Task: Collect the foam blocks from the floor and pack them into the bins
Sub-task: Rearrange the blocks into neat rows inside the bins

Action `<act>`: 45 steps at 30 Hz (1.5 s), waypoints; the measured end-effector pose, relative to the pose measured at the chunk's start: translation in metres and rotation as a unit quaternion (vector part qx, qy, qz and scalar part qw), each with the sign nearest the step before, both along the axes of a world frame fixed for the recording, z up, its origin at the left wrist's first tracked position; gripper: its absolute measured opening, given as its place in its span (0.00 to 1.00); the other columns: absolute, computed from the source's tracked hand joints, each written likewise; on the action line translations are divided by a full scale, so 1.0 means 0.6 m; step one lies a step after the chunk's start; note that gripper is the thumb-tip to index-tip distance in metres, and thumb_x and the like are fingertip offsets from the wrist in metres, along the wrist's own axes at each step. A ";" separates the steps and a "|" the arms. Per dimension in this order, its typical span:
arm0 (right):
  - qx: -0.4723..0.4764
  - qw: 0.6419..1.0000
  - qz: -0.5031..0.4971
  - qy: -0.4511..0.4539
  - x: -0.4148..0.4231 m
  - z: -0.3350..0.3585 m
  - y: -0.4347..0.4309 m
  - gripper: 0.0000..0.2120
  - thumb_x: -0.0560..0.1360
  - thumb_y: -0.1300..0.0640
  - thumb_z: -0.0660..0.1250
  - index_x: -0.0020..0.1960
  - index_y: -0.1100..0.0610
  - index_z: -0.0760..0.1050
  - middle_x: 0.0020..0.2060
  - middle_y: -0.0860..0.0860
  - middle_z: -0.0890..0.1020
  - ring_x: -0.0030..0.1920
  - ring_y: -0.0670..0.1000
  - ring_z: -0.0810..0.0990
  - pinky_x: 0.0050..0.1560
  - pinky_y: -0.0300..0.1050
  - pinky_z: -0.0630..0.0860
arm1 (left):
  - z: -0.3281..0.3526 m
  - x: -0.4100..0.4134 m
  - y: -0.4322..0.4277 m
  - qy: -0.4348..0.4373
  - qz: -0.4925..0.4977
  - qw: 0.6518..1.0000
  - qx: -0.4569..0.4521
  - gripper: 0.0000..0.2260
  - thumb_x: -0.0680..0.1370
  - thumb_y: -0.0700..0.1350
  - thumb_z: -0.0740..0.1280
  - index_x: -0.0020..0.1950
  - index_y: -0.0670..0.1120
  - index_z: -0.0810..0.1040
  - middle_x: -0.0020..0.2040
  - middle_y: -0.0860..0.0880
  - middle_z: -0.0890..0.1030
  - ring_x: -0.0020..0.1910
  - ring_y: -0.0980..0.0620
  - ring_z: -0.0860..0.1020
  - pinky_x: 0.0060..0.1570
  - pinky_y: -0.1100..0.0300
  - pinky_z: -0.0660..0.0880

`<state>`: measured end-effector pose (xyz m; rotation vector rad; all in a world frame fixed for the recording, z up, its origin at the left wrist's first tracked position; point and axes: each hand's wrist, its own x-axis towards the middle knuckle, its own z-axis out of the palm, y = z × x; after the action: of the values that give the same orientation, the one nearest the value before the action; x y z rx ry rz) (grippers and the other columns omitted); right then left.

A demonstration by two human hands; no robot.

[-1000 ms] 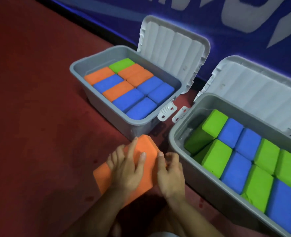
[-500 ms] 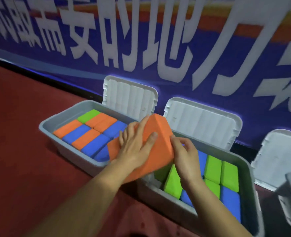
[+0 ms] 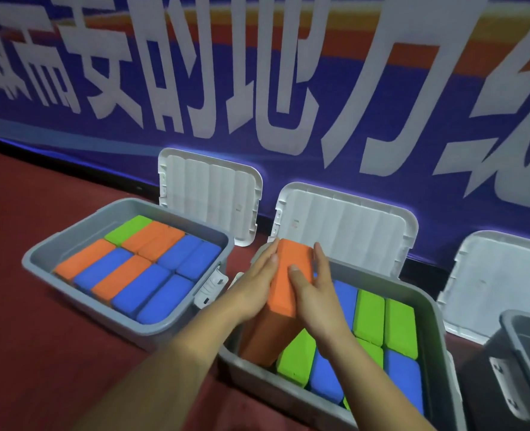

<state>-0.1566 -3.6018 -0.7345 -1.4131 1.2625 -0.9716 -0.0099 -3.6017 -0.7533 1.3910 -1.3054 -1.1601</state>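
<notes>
Your left hand (image 3: 257, 286) presses straight fingers flat against the left side of the orange rectangular foam block (image 3: 281, 295); your right hand (image 3: 318, 295) grasps it, thumb on its face. It stands tilted on end at the left end of the middle grey plastic bin (image 3: 288, 391), beside green and blue foam blocks (image 3: 298, 353). Behind, white ribbed lids (image 3: 207, 194) stand open before the blue banner (image 3: 382, 98).
</notes>
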 end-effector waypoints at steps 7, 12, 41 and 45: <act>0.060 0.996 0.019 0.069 0.002 -0.037 -0.037 0.28 0.81 0.42 0.61 0.79 0.34 0.57 0.68 0.51 0.67 0.53 0.43 0.70 0.67 0.39 0.62 | -0.045 0.005 -0.030 0.008 0.006 0.999 0.034 0.34 0.66 0.82 0.58 0.71 0.75 0.66 0.74 0.61 0.70 0.72 0.59 0.70 0.74 0.50 0.66; 0.083 0.993 0.021 0.077 0.005 -0.104 -0.045 0.32 0.71 0.33 0.68 0.73 0.29 0.61 0.67 0.52 0.71 0.63 0.47 0.75 0.70 0.51 0.72 | -0.103 0.024 -0.025 -0.099 -0.008 0.993 0.060 0.26 0.72 0.79 0.48 0.70 0.80 0.59 0.75 0.66 0.66 0.75 0.57 0.66 0.76 0.47 0.61; 0.031 0.857 0.088 0.506 -0.015 -0.279 -0.064 0.28 0.81 0.33 0.37 0.79 0.33 0.34 0.82 0.52 0.39 0.81 0.54 0.33 0.77 0.65 0.35 | -0.261 -0.025 -0.058 -0.424 -0.037 0.902 0.068 0.22 0.85 0.57 0.39 0.79 0.67 0.37 0.79 0.62 0.33 0.78 0.61 0.33 0.77 0.51 0.32; 0.012 0.844 0.091 0.529 -0.013 -0.314 -0.064 0.27 0.80 0.33 0.33 0.78 0.32 0.31 0.81 0.52 0.33 0.80 0.55 0.30 0.77 0.64 0.32 | -0.294 -0.024 -0.059 -0.436 -0.040 0.896 0.072 0.22 0.85 0.57 0.40 0.78 0.67 0.36 0.79 0.61 0.33 0.79 0.61 0.34 0.78 0.49 0.34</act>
<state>-0.1642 -3.6405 -0.9230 -2.0995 1.8273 0.0591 -0.0244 -3.6374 -0.9295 2.1096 -1.9188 -0.6770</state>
